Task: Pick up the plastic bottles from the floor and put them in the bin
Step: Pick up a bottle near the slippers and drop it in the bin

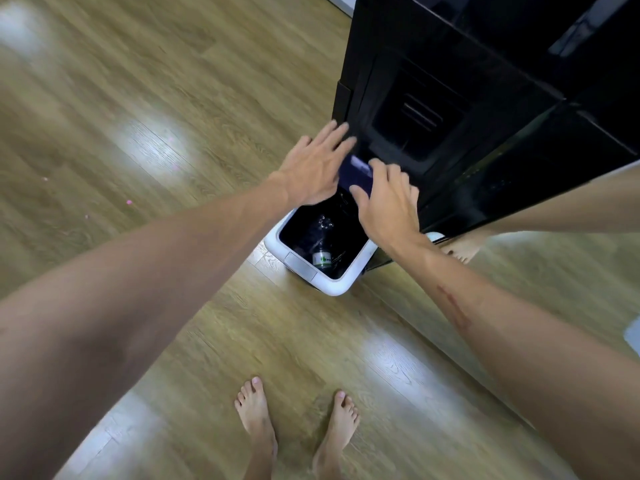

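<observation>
A white bin (341,287) with a black liner stands open on the wooden floor against a black cabinet. Inside lie a clear plastic bottle with a white and green label (322,259) and another clear bottle (323,223). Both my hands are over the bin's far rim. A blurred dark blue object (356,169) sits between them; I cannot tell what it is. My right hand (388,206) has its fingers curled on it. My left hand (313,168) has its fingers stretched flat against the object's left side.
A tall black cabinet (485,116) rises right behind the bin. A person's bare leg and foot (460,249) stand to the bin's right. My own bare feet (256,417) are on the floor below. A white thing (633,334) shows at the right edge.
</observation>
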